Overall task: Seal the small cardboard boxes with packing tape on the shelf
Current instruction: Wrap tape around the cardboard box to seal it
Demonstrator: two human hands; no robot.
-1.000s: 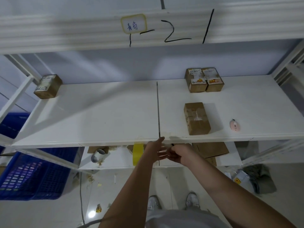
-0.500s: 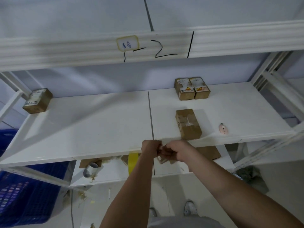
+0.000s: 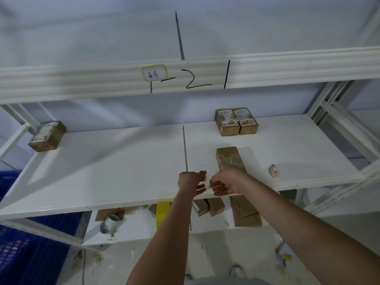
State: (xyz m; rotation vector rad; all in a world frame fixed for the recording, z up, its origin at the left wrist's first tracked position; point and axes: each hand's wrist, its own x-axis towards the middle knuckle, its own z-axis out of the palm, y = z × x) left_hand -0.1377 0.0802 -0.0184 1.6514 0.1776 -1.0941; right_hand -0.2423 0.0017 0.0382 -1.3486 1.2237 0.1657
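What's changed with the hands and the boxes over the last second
Both hands rose from below the shelf's front edge to above it, just in front of the plain box. The left hand and right hand were pressed together half a second ago and are now slightly apart; whether they hold tape is unclear. Boxes and pink cutter stayed put.

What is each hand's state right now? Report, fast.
Left hand: fingers curled; grip cannot be told.
Right hand: fingers curled; grip cannot be told.

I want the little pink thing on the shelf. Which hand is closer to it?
The right hand. It is left of the pink thing, with bare shelf between; the left hand is farther left still.
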